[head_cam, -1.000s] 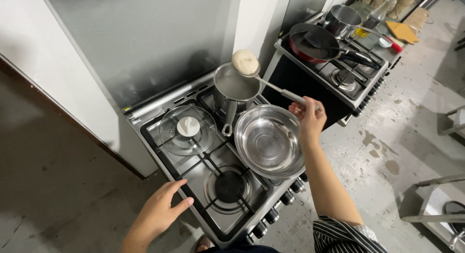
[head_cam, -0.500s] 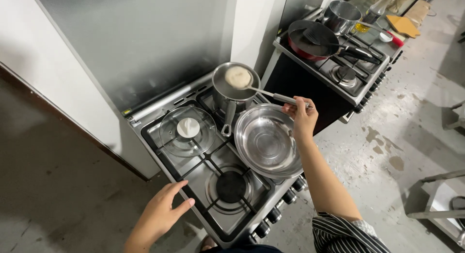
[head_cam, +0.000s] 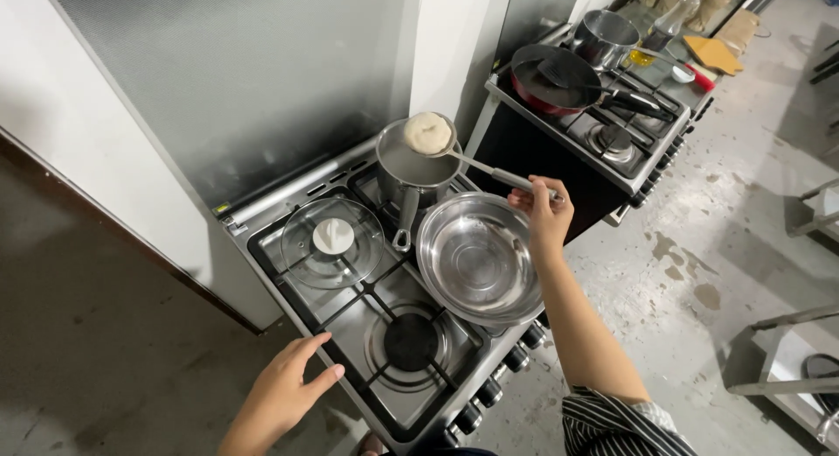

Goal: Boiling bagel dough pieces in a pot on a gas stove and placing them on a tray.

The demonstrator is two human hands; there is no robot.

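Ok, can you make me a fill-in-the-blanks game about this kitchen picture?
1. The right hand holds a ladle with a pale lump over the ____.
2. The glass lid lies on the stove's back-____ burner.
3. The left hand rests on the stove's front ____.
4. The big steel bowl is ____ inside.

Missing words: saucepan; left; edge; empty

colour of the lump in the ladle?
Pale cream lump, off-white, in the ladle over the pot; head view.
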